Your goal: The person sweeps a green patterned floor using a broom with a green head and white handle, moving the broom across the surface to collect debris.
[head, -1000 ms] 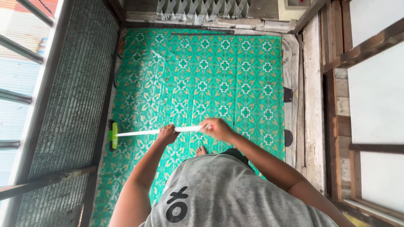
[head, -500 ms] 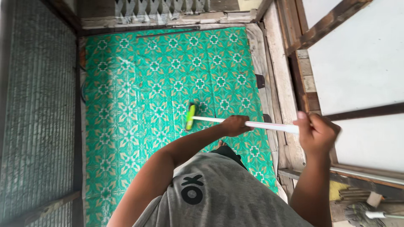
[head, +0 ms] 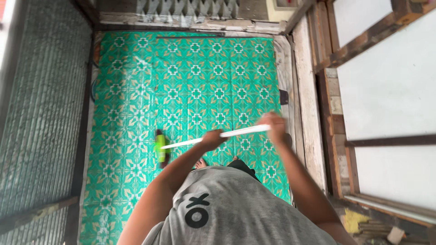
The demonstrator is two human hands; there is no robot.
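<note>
I look straight down at a green patterned floor mat (head: 190, 81). Both hands grip a broom with a long white handle (head: 236, 132). My left hand (head: 212, 139) holds the handle near its middle. My right hand (head: 274, 125) holds the upper end, blurred by motion. The broom's lime-green head (head: 160, 149) rests on the mat left of my bare toes (head: 202, 163). I wear a grey shirt with a black mark.
A corrugated metal wall (head: 41, 118) runs along the left. A wooden frame with pale panels (head: 386, 90) stands on the right, with a worn plank sill (head: 306, 104) beside the mat. A wooden beam and zigzag trim (head: 190, 13) close the far end.
The broom head has swept from the far left of the mat to the middle, then back a little left. My right hand has drawn in from the right frame toward my body.
</note>
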